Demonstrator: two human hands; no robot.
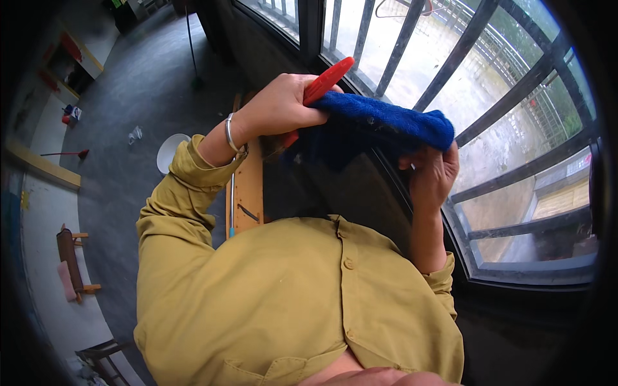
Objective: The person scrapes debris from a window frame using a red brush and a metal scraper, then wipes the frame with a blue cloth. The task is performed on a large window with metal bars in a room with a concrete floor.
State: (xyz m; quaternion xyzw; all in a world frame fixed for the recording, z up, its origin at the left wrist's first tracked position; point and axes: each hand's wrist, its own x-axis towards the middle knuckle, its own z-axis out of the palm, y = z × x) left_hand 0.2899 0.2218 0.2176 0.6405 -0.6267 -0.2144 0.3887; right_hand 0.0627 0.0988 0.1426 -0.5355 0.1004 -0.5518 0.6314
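Observation:
A long blue fuzzy mop pad is raised in front of the window, stretched between my two hands. My left hand, with a silver bangle at the wrist, is closed around its left end. In that same grip is a red plastic piece, whose tip sticks out past the fingers toward the window; a bit more red shows below the hand. My right hand pinches the pad's lower edge near its right end, fingers bent and partly hidden. The pad's underside lies in dark shadow.
A barred window stands close ahead and to the right. Below my left arm is a wooden bench with a thin metal rod alongside. A white basin sits on the grey floor. A small wooden stool is at far left.

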